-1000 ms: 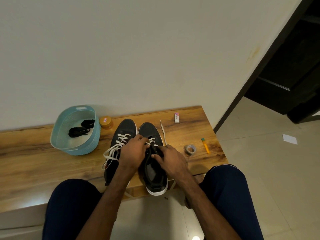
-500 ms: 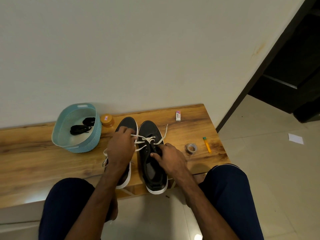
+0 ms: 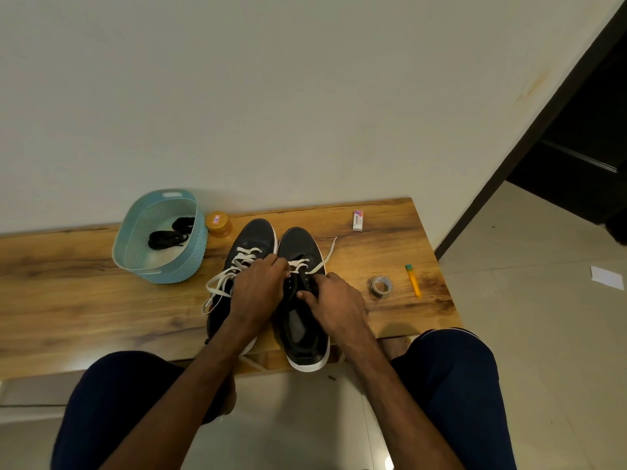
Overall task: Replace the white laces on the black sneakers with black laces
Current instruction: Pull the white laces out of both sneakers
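Down in the middle of the frame, a pair of black sneakers stands side by side on a wooden bench [image 3: 68, 300], toes toward the wall. The left hand [image 3: 258, 290] reaches across to the right-side sneaker [image 3: 298, 244], fingers curled, pinching the white lace [image 3: 298, 263] at the upper eyelets. Only a couple of crossings of that lace show near the toe, and one loose end trails off to the right over the wood. The right hand [image 3: 334, 300] holds the same sneaker by its right eyelet edge, fingers bent over it and thumb stretched toward the open mouth of the shoe. The left-side sneaker [image 3: 254, 235] is partly hidden by the left forearm; the second white lace [image 3: 247, 251] is threaded through it, with slack loops spilling to the left.

At middle left sits a teal basket [image 3: 135, 232] with the black laces [image 3: 168, 237] bundled inside. Just beside its right wall stands a small jar [image 3: 219, 224] with an orange lid. Further right, near the wall, lies a small eraser box [image 3: 357, 220]. Right of the sneakers rest a tape roll [image 3: 381, 285] and, next to it, a yellow pen [image 3: 414, 281] with a green cap. Dark-trousered knees fill the lower corners, and a scrap of paper [image 3: 607, 277] lies on the tiled floor at the right edge.
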### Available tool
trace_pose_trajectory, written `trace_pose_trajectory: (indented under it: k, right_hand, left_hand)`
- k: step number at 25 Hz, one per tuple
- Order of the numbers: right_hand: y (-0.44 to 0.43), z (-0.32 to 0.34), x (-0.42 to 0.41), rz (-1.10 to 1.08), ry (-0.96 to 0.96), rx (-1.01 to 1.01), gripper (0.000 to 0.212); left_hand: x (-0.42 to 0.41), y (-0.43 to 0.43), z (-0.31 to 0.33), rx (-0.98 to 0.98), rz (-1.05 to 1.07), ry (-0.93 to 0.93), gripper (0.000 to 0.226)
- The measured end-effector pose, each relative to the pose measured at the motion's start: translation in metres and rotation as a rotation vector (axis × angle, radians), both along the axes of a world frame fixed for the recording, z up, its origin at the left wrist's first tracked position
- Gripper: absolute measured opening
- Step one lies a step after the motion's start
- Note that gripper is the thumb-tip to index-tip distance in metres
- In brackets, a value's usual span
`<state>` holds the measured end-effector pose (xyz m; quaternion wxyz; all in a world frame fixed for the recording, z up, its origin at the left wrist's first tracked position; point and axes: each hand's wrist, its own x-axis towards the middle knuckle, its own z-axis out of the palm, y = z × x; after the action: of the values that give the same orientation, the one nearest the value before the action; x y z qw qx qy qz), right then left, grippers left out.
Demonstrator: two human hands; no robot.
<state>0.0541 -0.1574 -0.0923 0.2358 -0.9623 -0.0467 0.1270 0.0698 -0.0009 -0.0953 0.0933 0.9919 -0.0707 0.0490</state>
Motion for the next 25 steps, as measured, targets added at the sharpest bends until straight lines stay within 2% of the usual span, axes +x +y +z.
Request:
trace_pose_trajectory:
  k: [3, 8, 12, 15, 18, 21, 23, 25]
  right_hand:
    - [0.000, 0.000, 0.003, -0.005, 0.010, -0.008, 0.044]
    - [0.000, 0.000, 0.002, -0.018, 0.018, 0.008, 0.042]
    - [-0.003, 0.001, 0.001, -0.017, 0.032, -0.016, 0.042]
    - [-0.001, 0.001, 0.003, -0.027, 0.038, -0.013, 0.043]
    - [0.003, 0.002, 0.005, -0.021, -0.044, 0.055, 0.046]
    - [0.010, 0.005, 0.010, 0.077, -0.118, 0.027, 0.046]
    - [0.017, 0.005, 0.015, 0.132, -0.126, -0.029, 0.042]
    - [0.022, 0.005, 0.021, 0.146, -0.133, -0.086, 0.040]
  left_hand:
    - [-0.002, 0.020, 0.012, -0.040, 0.124, -0.070, 0.008]
    - [0.002, 0.064, 0.039, -0.146, 0.487, -0.198, 0.010]
    - [0.000, 0.102, 0.055, -0.117, 0.712, -0.186, 0.015]
    - [-0.002, 0.119, 0.062, -0.062, 0.750, -0.079, 0.019]
    - [-0.007, 0.106, 0.058, -0.080, 0.660, -0.011, 0.029]
    - [-0.014, 0.070, 0.048, -0.169, 0.303, -0.008, 0.049]
    - [-0.014, 0.048, 0.038, -0.134, 0.048, 0.058, 0.059]
    - [-0.011, 0.038, 0.027, -0.066, -0.084, 0.117, 0.065]
